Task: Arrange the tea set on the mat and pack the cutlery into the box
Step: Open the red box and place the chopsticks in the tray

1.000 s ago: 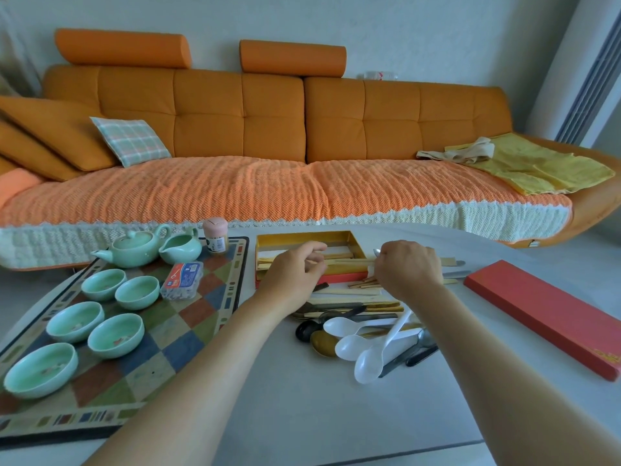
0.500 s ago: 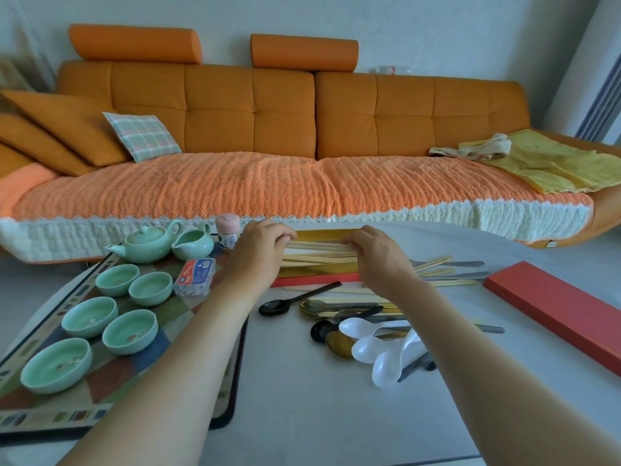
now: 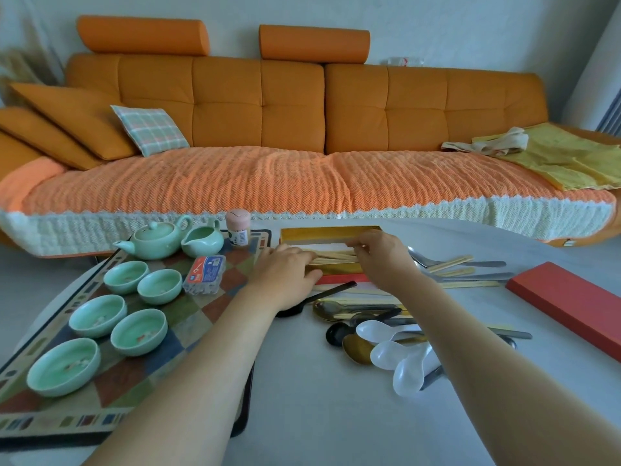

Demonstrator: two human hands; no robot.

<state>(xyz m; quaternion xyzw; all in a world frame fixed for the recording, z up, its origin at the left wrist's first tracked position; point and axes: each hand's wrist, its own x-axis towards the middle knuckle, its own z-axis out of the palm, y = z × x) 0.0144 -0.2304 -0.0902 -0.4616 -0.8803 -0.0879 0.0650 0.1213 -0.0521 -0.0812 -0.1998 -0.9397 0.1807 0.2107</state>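
Note:
A gold-lined box [image 3: 331,230] lies open at the far side of the table. A bundle of wooden sticks [image 3: 332,256] rests inside it. My left hand [image 3: 285,269] holds the bundle's left end at the box's near wall, and my right hand [image 3: 379,255] pinches its right end. Loose cutlery lies near the box: white plastic spoons [image 3: 396,354], gold spoons [image 3: 356,348], black spoons [image 3: 336,332], metal pieces [image 3: 477,264] and more wooden sticks [image 3: 453,264]. On the checkered mat [image 3: 188,317] stand a green teapot [image 3: 158,238], a pitcher [image 3: 203,240] and several green cups [image 3: 139,331].
The red box lid [image 3: 571,307] lies at the right on the table. A pink-lidded jar [image 3: 238,227] and a blue and orange packet [image 3: 205,274] sit on the mat beside the box. An orange sofa [image 3: 302,183] runs behind the table.
Both hands have carried the bundle of wooden sticks from above the cutlery pile back and down into the box. The view has shifted slightly.

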